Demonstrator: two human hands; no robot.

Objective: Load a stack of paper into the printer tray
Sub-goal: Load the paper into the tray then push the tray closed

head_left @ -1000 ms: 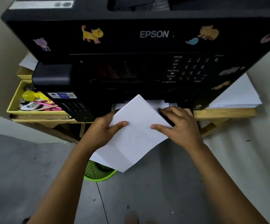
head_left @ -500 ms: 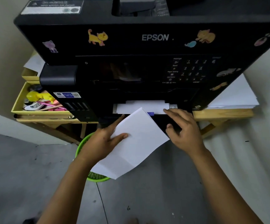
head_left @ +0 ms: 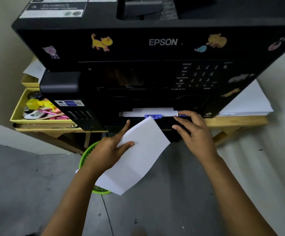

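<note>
The left hand [head_left: 107,150] grips a white paper stack [head_left: 138,155], fingers closed. The right hand [head_left: 194,132] rests half-curled on the black printer tray [head_left: 169,123], perhaps gripping. A wooden surface [head_left: 237,120] lies just beyond; grey floor [head_left: 172,210] lies below.

The stack of white paper [head_left: 138,155] sits at centre frame, tilted, its top corner pointing up at the printer tray [head_left: 165,123] and just below a blue guide tab. The black Epson printer [head_left: 155,53] fills the upper frame; its tray is pulled out at the lower front, white sheets already lying inside.
</note>
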